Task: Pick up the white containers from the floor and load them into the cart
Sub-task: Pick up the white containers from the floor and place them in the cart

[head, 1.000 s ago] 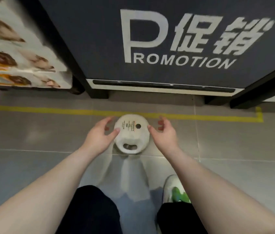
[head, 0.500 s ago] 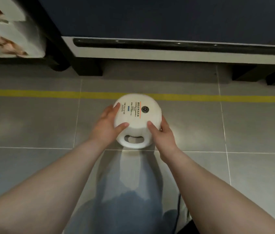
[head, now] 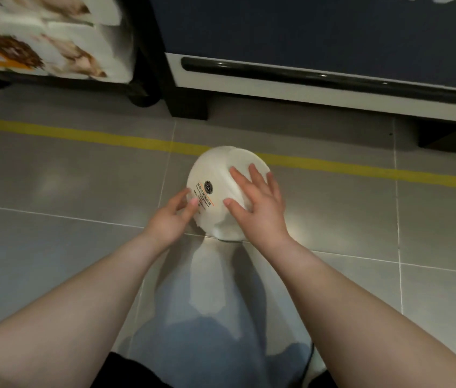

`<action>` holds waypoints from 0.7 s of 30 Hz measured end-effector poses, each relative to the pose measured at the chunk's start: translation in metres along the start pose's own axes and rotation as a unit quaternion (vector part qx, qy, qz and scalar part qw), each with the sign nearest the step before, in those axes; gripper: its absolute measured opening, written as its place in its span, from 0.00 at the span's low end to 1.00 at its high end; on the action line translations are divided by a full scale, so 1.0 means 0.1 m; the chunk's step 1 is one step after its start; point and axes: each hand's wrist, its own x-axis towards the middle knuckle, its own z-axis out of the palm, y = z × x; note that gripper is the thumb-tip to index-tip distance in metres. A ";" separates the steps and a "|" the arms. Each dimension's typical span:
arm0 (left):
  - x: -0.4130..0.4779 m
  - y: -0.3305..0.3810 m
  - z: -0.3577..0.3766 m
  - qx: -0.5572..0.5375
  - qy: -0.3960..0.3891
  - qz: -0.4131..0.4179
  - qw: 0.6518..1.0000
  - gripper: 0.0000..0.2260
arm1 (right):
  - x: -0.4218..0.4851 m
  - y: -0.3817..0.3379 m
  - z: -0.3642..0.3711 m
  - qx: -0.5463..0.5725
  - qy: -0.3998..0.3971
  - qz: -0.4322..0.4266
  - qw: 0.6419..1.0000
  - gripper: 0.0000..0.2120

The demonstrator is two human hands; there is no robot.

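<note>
A round white container (head: 215, 177) with a small dark seal and an orange-edged label is tilted between both hands, just above the grey tiled floor. My left hand (head: 172, 219) grips its lower left side, thumb on the label. My right hand (head: 260, 204) lies spread over its right side, fingers across the top. The container's handle end is hidden behind my hands. No cart is in view.
A dark promotion stand (head: 319, 40) with a white base and black bar stands close ahead. Stacked printed packages (head: 45, 37) sit at the upper left. A yellow floor line (head: 95, 137) runs across the tiles behind the container.
Both hands closed on the container, then turned and tilted it, so the handle hole no longer shows. My right hand slid over its top. The view shifted.
</note>
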 end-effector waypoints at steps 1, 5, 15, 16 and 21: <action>-0.02 0.03 -0.06 -0.053 0.015 -0.010 0.998 0.26 | -0.01 -0.07 0.03 -0.020 -0.005 -0.023 1.000 0.26; -0.02 0.26 -0.21 -0.201 0.000 -0.018 0.979 0.28 | -0.08 -0.16 0.14 -0.047 -0.033 -0.086 0.995 0.27; -0.12 0.06 -0.11 -0.245 0.028 0.000 0.969 0.24 | -0.24 -0.07 0.21 0.229 -0.017 0.135 0.964 0.46; -0.12 0.04 -0.10 -0.238 0.024 0.010 0.971 0.22 | -0.24 -0.06 0.21 0.271 -0.021 0.152 0.950 0.45; -0.08 0.03 -0.03 -0.217 0.036 0.030 0.975 0.24 | -0.22 0.01 0.17 0.360 -0.014 0.179 0.916 0.36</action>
